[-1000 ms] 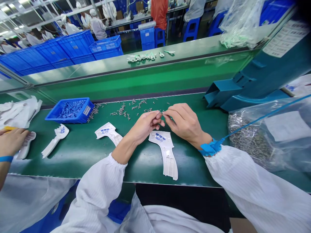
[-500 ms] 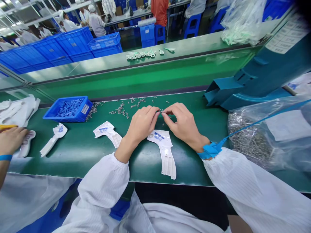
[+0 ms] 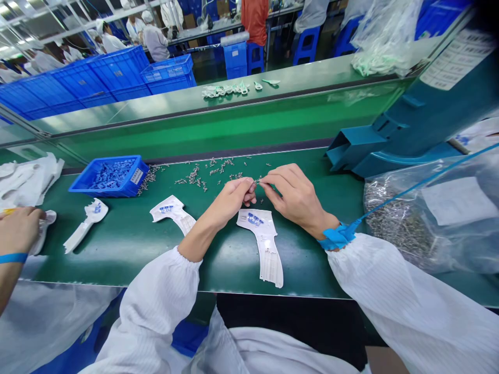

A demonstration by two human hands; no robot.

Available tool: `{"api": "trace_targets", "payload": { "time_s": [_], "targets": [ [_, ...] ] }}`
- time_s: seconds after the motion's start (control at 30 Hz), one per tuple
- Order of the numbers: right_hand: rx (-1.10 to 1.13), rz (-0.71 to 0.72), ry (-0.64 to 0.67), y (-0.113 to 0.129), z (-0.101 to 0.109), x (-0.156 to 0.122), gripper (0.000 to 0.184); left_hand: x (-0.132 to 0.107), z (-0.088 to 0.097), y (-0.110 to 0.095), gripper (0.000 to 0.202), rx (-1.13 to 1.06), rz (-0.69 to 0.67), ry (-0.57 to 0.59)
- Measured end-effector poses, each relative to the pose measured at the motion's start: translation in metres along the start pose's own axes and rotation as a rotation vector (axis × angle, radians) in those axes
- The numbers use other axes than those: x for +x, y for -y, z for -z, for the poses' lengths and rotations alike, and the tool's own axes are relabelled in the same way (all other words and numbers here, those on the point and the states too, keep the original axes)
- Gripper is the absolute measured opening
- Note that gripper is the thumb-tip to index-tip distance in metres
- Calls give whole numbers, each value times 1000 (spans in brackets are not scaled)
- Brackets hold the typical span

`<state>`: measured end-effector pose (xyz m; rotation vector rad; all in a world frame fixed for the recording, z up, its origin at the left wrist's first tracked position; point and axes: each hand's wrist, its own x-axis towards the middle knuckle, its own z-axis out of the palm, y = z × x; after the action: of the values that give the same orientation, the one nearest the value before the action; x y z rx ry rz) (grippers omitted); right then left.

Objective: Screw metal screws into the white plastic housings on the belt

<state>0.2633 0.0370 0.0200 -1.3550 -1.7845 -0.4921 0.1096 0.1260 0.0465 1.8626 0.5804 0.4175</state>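
Note:
My left hand is closed, its fingers curled under and the thumb side turned to my right hand. What it holds is hidden. Thumb and forefinger of my right hand pinch a tiny silvery metal part, right beside the left fingertips. Just below both hands lies a white plastic handle-shaped shell with blue pieces in its upper end. Another white shell rests left of it, partly behind my left forearm. Loose metal parts are scattered on the green bench beyond my hands.
A blue bin of small blue pieces stands at left, near a third white shell. A co-worker's hand is at the far left. On the right lie a clear bag of metal parts and a teal machine base; a blue wrist cord crosses there.
My left hand has curled its fingers inward and turned slightly. My right hand stays almost in place, still pinching. The co-worker's hand has shifted a little to the right.

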Motion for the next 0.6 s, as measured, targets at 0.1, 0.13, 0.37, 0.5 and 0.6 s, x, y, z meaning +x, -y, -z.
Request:
{"api": "trace_targets", "payload": {
  "time_s": [0.1, 0.13, 0.37, 0.5, 0.6],
  "targets": [
    [58, -30, 9, -1, 0, 0, 13, 0, 3, -1, 35, -95, 61, 46],
    [81, -50, 10, -1, 0, 0, 13, 0, 4, -1, 36, -112, 74, 51],
    [171, -251, -33, 2, -2, -2, 8, -2, 5, 5, 28, 176, -122, -190],
    [214, -324, -9, 2, -3, -4, 8, -4, 5, 5, 16, 411, -340, -265],
    [237, -336, 1, 3, -3, -4, 8, -3, 6, 6, 9, 503, -409, -286]
  ]
}}
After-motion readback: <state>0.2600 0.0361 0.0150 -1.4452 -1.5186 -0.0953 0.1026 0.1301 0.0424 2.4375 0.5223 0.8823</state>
